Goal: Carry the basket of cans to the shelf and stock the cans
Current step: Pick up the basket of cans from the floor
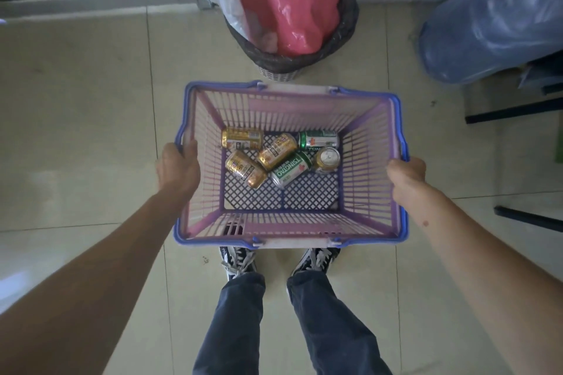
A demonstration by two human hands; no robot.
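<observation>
Purple plastic slats form the basket (370, 143), which has a blue rim and is held above the tiled floor (91, 131) in front of the person. The left hand (178, 169) is closed around the basket's left rim, thumb over the inside edge. The right hand (406, 179) is clenched on the basket's right rim, fingers curled under it.

Six cans lie on the basket's dark mesh bottom, bunched toward its far side. A gold can (242, 138) lies on its side in the far left corner of the basket. Just nearer the person, a second gold can (245, 172) lies tilted, and a third gold can (277, 151) lies beside it toward the basket's middle, touching it. A green can (318, 139) lies on its side in the far right corner of the basket. A second green can (291, 169), lettered TSINGTAO, lies slanted in the middle of the basket, against the third gold can. An upright can (327, 159) shows its silver top at the basket's right, just nearer than the far green one.

Beyond the basket's far rim stands a bin (344, 39) lined in black, stuffed with a red bag (289, 0). Far right of the basket sits a large blue bag (493, 18). Below the basket's near rim are two dark shoes (239, 262) and blue trouser legs (240, 313).
</observation>
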